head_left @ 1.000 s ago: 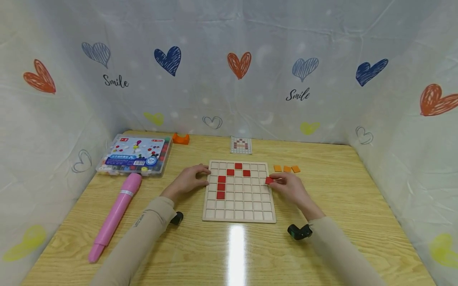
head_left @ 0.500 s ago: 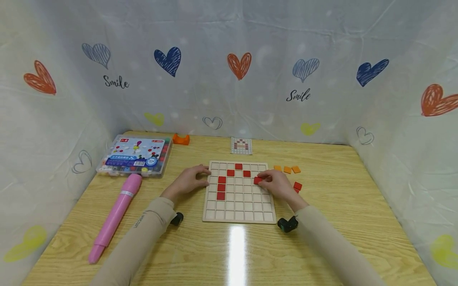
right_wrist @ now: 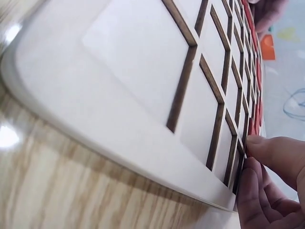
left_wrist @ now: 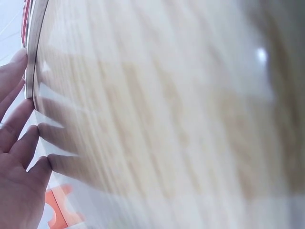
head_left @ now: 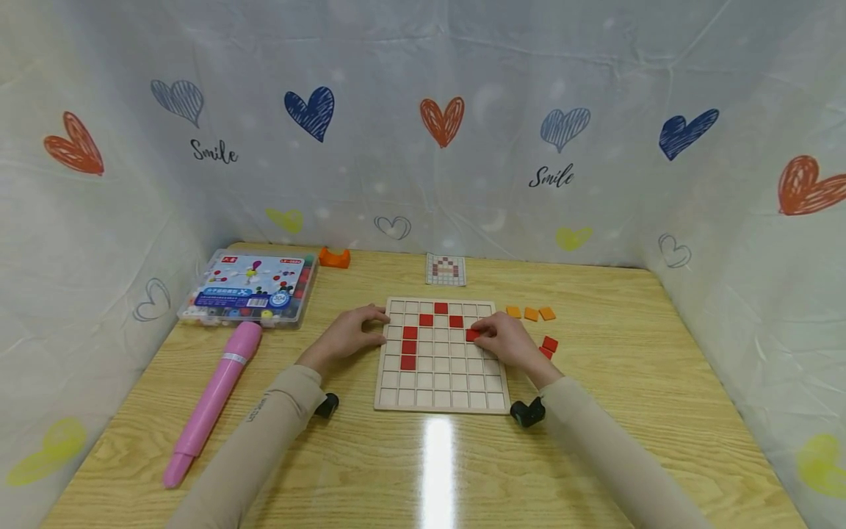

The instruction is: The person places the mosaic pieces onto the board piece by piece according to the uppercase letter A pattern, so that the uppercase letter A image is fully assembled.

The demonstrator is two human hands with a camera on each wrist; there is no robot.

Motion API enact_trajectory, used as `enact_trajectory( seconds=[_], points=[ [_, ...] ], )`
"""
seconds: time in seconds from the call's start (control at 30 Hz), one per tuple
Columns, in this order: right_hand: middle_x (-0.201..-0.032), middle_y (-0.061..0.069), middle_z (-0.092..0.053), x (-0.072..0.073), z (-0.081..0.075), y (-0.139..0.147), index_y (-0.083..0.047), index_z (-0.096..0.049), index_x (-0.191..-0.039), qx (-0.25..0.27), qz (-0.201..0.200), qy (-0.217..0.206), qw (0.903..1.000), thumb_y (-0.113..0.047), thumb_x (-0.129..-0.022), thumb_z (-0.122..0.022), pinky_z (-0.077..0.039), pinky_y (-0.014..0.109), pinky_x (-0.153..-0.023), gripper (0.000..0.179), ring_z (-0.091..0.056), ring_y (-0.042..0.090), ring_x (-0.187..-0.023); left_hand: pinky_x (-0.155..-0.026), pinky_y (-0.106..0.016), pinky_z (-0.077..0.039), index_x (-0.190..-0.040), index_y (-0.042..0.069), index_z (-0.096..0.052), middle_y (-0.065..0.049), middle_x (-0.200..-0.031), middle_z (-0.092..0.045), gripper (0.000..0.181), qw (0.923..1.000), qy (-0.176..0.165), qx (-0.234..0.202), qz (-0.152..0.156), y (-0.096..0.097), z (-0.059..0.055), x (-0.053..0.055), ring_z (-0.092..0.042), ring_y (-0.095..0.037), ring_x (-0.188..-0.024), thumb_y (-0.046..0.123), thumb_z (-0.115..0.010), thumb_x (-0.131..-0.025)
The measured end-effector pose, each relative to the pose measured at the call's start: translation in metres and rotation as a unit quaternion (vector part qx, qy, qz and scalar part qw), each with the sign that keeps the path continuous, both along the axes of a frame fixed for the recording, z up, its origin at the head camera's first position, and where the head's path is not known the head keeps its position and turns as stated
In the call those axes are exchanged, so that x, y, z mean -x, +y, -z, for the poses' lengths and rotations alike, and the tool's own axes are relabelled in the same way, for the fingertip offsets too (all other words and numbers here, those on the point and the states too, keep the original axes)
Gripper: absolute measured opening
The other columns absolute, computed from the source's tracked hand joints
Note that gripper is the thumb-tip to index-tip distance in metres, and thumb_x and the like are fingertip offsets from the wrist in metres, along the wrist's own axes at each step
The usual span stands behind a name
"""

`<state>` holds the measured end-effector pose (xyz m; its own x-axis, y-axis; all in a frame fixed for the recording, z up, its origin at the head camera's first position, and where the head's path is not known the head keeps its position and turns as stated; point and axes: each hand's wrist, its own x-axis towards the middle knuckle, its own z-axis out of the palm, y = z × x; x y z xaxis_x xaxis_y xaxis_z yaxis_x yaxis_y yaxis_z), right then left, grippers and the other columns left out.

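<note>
A wooden grid board [head_left: 441, 400] lies flat on the table, with several red square tiles in its cells forming an arch open on the right. My right hand [head_left: 512, 339] pinches a red tile [head_left: 471, 335] between thumb and fingers over the board's right part, third row from the top. In the right wrist view, the thumb and fingers of that hand [right_wrist: 274, 179] meet at the tile, which is mostly hidden. At the left edge, my left hand [head_left: 345, 339] touches the board with thumb and fingertips. The left wrist view has its fingers [left_wrist: 21, 114] fairly straight against the rim.
Orange tiles [head_left: 531, 314] and loose red tiles [head_left: 549, 344] lie right of the board. Behind it is a small pattern card [head_left: 446, 270]. A clear plastic case [head_left: 247, 286], an orange piece [head_left: 335, 257] and a pink stick-shaped object [head_left: 214, 400] are at left.
My right hand has moved left from the board's right edge, carrying the red tile inward over the grid. Loose red tiles on the table have come into sight. The left hand has stayed put.
</note>
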<state>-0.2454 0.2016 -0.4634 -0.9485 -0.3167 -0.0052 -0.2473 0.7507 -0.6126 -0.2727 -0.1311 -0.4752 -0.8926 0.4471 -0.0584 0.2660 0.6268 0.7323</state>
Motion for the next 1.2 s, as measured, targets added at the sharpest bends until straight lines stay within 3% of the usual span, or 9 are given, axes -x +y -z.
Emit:
enact_trajectory(
  seconds=[0.2, 0.7, 0.93, 1.2],
  points=[
    [-0.107, 0.012, -0.065, 0.000, 0.001, -0.001, -0.002, -0.072, -0.113, -0.011, 0.001, 0.013, 0.9999, -0.009, -0.089, -0.070, -0.051, 0.038, -0.079, 0.025, -0.057, 0.022, -0.091, -0.119, -0.049, -0.020, -0.126, 0.007, -0.065, -0.012, -0.147, -0.048, 0.038, 1.0000, 0.008, -0.001, 0.004, 0.000, 0.000, -0.001, -0.027, -0.034, -0.144, 0.016, -0.073, -0.089],
    [-0.108, 0.010, -0.064, -0.001, 0.003, -0.003, -0.004, -0.071, -0.114, 0.008, 0.028, -0.010, 0.9995, -0.012, -0.089, -0.070, -0.052, 0.039, -0.083, 0.026, -0.058, 0.023, -0.093, -0.119, -0.049, -0.019, -0.126, 0.009, -0.064, -0.011, -0.147, -0.047, 0.038, 1.0000, 0.003, 0.005, 0.001, -0.001, 0.001, 0.000, -0.026, -0.033, -0.145, 0.017, -0.072, -0.090],
    [-0.116, 0.010, -0.066, -0.015, 0.000, 0.006, -0.005, -0.066, -0.123, 0.080, 0.077, -0.026, 0.9935, -0.015, -0.092, -0.069, -0.054, 0.042, -0.088, 0.033, -0.064, 0.025, -0.102, -0.119, -0.048, -0.018, -0.127, 0.010, -0.064, -0.010, -0.149, -0.045, 0.038, 1.0000, -0.002, 0.007, 0.000, 0.000, 0.002, 0.001, -0.024, -0.031, -0.146, 0.019, -0.072, -0.090],
    [-0.122, 0.013, -0.063, -0.038, -0.006, 0.038, -0.006, -0.063, -0.128, 0.114, 0.131, -0.007, 0.9849, -0.023, -0.095, -0.065, -0.053, 0.042, -0.088, 0.037, -0.062, 0.027, -0.105, -0.119, -0.049, -0.018, -0.127, 0.008, -0.064, -0.012, -0.148, -0.046, 0.039, 1.0000, 0.006, 0.001, 0.006, 0.000, 0.001, 0.001, -0.025, -0.034, -0.145, 0.016, -0.072, -0.090]
  ],
)
